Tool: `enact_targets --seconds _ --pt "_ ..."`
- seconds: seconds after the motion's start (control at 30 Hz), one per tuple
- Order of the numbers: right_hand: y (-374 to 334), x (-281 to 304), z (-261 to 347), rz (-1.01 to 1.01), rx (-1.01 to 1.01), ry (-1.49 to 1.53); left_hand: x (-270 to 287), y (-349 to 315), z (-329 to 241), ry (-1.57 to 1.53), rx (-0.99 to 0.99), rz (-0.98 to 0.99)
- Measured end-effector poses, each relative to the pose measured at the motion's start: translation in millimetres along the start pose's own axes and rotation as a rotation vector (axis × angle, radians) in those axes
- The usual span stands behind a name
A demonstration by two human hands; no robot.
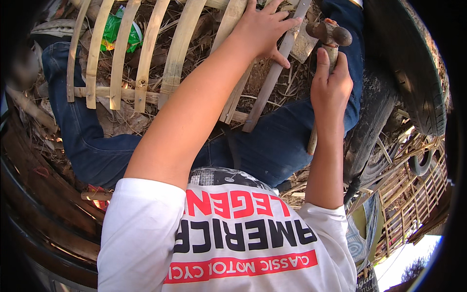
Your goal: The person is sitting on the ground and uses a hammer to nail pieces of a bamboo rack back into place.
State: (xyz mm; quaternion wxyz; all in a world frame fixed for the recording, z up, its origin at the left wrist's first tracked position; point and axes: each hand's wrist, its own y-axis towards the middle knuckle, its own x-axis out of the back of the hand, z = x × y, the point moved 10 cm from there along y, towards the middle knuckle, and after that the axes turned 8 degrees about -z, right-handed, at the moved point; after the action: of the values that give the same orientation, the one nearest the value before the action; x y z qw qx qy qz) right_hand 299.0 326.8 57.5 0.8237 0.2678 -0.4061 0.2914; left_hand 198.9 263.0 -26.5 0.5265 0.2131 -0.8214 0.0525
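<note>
My right hand is closed around the wooden handle of a ball-peen hammer, its head up and the handle's end showing beside my forearm. My left hand lies with fingers spread across the upper part of a greyish slat, the thumb reaching past its right edge. That slat is the rightmost in a row of pale bamboo slats set side by side with gaps. A crosspiece runs beneath their near ends. Whether a nail is under my left hand cannot be seen.
My jeans-clad legs spread either side of the slats. A black tyre stands at the right, near a woven bamboo lattice. Behind the slats lies a green plastic packet on ground littered with dry leaves and straw. Dark curved boards fill the left side.
</note>
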Motion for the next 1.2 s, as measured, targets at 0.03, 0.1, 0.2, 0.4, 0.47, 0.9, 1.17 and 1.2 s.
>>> enact_targets --seconds 0.03,0.1,0.2,0.4,0.47,0.9,1.17,1.2 --pt "0.2 -10.2 -6.3 0.031 0.059 -0.042 2.8 4.4 1.9 0.007 0.014 -0.001" --pt "2.2 -22.9 -12.9 0.046 0.113 -0.118 -4.8 3.9 -1.2 0.066 -0.021 -0.121" --pt "5.3 -8.5 -1.9 0.019 0.059 -0.023 0.0 4.5 2.4 0.04 -0.018 -0.137" --pt "6.4 -18.8 -8.9 0.038 0.106 -0.119 2.5 -2.7 -0.8 0.054 -0.015 -0.148" --pt "3.5 1.4 5.6 -0.026 0.086 -0.027 13.9 -0.6 2.9 0.104 -0.038 -0.265" --pt "1.2 -30.1 -6.3 0.075 0.104 -0.105 -3.0 -0.2 3.5 0.029 -0.016 -0.107" --pt "3.6 -30.6 -6.9 0.061 0.12 -0.073 0.4 6.3 9.8 0.038 0.036 0.047" --pt "1.0 -23.6 -1.9 0.044 0.115 -0.04 5.4 5.9 6.2 0.014 0.027 0.044"
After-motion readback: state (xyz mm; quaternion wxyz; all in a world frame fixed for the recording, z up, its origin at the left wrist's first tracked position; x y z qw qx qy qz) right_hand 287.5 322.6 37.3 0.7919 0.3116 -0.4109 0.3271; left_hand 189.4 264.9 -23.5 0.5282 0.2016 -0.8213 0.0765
